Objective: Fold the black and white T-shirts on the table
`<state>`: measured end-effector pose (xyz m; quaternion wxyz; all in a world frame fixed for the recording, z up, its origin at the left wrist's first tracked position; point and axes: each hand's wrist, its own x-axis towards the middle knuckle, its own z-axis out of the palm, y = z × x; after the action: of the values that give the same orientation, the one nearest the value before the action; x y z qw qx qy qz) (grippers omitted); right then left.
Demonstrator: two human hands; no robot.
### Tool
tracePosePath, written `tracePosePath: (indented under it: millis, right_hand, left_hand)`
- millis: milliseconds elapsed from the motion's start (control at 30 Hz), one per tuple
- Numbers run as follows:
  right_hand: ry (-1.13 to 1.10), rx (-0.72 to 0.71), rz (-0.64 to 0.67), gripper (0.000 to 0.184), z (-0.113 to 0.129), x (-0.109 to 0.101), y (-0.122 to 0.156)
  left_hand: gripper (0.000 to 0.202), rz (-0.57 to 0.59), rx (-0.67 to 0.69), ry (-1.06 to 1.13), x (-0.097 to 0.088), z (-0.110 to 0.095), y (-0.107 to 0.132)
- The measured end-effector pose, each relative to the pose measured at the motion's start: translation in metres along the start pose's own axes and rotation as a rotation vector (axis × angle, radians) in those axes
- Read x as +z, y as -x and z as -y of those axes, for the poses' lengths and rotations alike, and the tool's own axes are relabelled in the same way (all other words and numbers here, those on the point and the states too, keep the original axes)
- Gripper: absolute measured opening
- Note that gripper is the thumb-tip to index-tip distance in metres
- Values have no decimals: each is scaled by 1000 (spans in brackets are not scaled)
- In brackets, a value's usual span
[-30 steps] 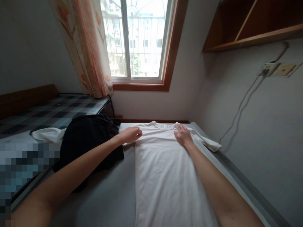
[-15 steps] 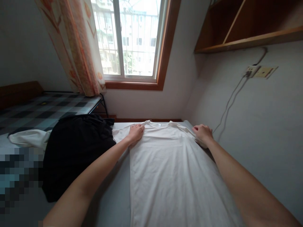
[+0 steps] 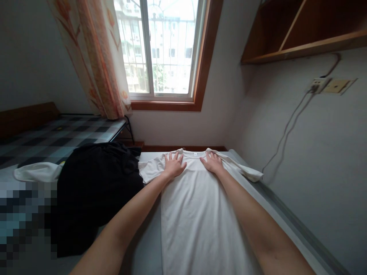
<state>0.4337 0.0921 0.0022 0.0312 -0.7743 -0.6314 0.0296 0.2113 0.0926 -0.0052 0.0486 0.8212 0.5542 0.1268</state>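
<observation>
A white T-shirt (image 3: 200, 206) lies spread out on the pale bed or table surface (image 3: 146, 233), its neckline at the far end and its sleeves out to the sides. My left hand (image 3: 174, 166) rests flat on the left shoulder area, fingers spread. On the right shoulder, close to the collar, my right hand (image 3: 212, 162) lies flat with its fingers apart. The right sleeve (image 3: 254, 173) reaches towards the wall. Left of the shirt is a heap of black cloth (image 3: 94, 191), close to the left sleeve.
A white piece of cloth (image 3: 40, 172) sticks out beyond the black heap. At the back left stands a bed with a checked cover (image 3: 86, 126). A cord (image 3: 286, 130) hangs from a socket on the right wall, below a wooden shelf (image 3: 304, 46).
My right hand has left the right sleeve, moved inward to the shoulder by the collar and opened flat. My left hand has shifted slightly towards the collar, its fingers spreading.
</observation>
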Motion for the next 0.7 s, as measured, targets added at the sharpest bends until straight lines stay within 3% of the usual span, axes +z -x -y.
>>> tracePosePath:
  millis: [133, 267, 400, 467, 567, 700]
  right_hand:
    - [-78, -95, -37, 69, -11, 4, -10]
    - [-200, -206, -132, 48, -35, -9, -14]
    - [-185, -10, -268, 37, -81, -33, -13]
    - [-133, 127, -210, 33, -110, -48, -11]
    - [-87, 283, 4, 33, -146, -70, -1]
    - [-197, 447, 274, 33, -169, -93, 22]
  left_hand:
    - [65, 4, -27, 13, 0, 1, 0]
    - [65, 2, -23, 25, 0, 2, 0]
    - [64, -16, -15, 21, 0, 2, 0]
    - [63, -21, -13, 17, 1, 2, 0]
    - [62, -23, -18, 14, 2, 2, 0]
    - [62, -21, -20, 12, 0, 2, 1]
